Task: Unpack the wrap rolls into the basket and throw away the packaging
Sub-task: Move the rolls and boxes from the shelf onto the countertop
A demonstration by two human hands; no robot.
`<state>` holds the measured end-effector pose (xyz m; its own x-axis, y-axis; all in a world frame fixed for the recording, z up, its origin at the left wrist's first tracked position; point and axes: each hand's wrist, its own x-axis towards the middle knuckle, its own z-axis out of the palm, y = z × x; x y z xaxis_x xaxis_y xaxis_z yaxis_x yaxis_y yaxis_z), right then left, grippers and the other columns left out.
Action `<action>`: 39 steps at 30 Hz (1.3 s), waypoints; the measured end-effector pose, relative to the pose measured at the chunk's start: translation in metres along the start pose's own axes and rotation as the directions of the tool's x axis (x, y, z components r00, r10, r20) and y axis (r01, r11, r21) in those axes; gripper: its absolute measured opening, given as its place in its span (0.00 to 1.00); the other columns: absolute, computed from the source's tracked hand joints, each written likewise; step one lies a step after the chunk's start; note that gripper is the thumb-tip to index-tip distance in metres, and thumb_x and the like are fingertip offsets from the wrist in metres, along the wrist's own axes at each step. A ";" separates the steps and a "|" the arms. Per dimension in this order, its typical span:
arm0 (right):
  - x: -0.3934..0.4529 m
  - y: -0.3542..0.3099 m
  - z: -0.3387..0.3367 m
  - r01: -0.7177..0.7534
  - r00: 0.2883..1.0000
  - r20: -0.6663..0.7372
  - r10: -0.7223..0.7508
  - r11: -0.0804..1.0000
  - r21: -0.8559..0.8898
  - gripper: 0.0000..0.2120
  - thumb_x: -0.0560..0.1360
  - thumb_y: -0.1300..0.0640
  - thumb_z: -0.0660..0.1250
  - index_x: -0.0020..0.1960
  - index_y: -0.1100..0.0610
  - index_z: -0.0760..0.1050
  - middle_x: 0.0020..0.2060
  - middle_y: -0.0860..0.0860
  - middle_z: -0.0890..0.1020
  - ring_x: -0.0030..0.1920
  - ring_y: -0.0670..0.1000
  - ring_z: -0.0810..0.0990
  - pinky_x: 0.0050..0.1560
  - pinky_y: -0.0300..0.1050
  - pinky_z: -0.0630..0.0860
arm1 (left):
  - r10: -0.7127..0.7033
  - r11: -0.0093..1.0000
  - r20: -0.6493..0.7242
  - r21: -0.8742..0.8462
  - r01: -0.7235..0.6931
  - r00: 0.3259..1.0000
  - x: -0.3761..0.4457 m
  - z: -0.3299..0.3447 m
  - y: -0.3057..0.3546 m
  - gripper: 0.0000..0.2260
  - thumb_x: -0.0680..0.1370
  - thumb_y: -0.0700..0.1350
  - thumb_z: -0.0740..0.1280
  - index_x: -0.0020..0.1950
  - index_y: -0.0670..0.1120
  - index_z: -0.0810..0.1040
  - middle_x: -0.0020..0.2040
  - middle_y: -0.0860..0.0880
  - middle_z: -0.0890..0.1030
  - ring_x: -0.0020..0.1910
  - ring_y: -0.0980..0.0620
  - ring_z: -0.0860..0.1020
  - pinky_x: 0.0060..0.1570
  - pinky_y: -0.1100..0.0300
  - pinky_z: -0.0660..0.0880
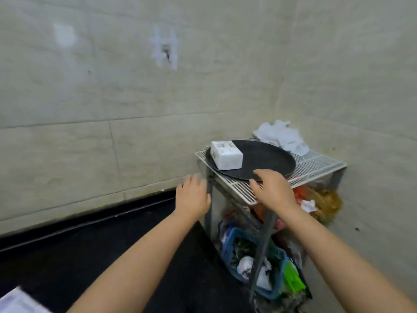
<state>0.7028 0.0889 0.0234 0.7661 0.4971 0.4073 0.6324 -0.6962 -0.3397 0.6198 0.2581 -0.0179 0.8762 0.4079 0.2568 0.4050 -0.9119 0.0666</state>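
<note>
A small white rectangular package (226, 155) with faint printing on its top lies flat and closed on the left part of a round black tray (268, 160), which rests on a white wire rack (313, 164) in a corner.

A white wire rack (316, 164) stands in the corner of two tiled walls. On it lies a round black tray (266, 159), reaching the rack's left edge. A white box (226, 155) sits on the tray's left part. Crumpled white plastic (282, 136) lies at the rack's far edge, by the wall. The right hand (274, 190) rests at the rack's near edge, fingers curled at the tray's near rim. The left hand (193, 196), open and empty, hovers beside the rack's left corner. Below the rack, a blue basket (232, 239) holds mixed refuse; the contents are blurred.
</note>
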 end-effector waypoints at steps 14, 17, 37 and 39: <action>0.172 0.044 0.035 -0.033 0.942 0.336 0.006 0.997 0.074 0.22 0.74 0.46 0.59 0.62 0.59 0.70 0.61 0.59 0.76 0.59 0.60 0.74 0.52 0.49 0.72 | -0.231 0.972 0.093 -0.012 0.233 0.969 0.112 0.017 0.043 0.18 0.79 0.48 0.55 0.67 0.41 0.64 0.68 0.41 0.69 0.67 0.41 0.67 0.65 0.49 0.65; 0.200 0.034 0.063 -0.081 0.911 0.410 0.054 0.995 0.050 0.29 0.74 0.43 0.59 0.70 0.56 0.61 0.67 0.61 0.67 0.66 0.62 0.67 0.62 0.52 0.68 | -0.114 0.992 0.183 -0.026 0.121 0.977 0.125 0.033 0.038 0.19 0.81 0.47 0.53 0.69 0.40 0.64 0.71 0.41 0.67 0.69 0.43 0.66 0.68 0.50 0.65; 0.281 0.045 0.127 -0.085 0.854 0.519 -0.031 0.977 0.198 0.38 0.64 0.47 0.69 0.67 0.61 0.58 0.66 0.63 0.68 0.65 0.63 0.67 0.59 0.52 0.70 | -0.459 0.885 0.092 -0.038 0.464 0.884 0.100 0.086 0.045 0.26 0.79 0.42 0.54 0.76 0.48 0.51 0.78 0.46 0.54 0.76 0.47 0.53 0.74 0.49 0.54; 0.278 0.043 0.127 -0.033 0.867 0.493 -0.071 0.980 0.198 0.39 0.64 0.47 0.69 0.68 0.60 0.58 0.66 0.64 0.67 0.65 0.64 0.67 0.60 0.53 0.70 | -0.560 0.825 0.119 -0.018 0.565 0.820 0.081 0.087 0.036 0.25 0.79 0.43 0.55 0.75 0.46 0.53 0.77 0.45 0.54 0.76 0.46 0.53 0.73 0.49 0.56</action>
<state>0.9571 0.2631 0.0146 0.6759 0.7358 -0.0411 0.6171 -0.5956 -0.5144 0.7280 0.2624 -0.0783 0.5231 0.8503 0.0585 0.8245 -0.5222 0.2179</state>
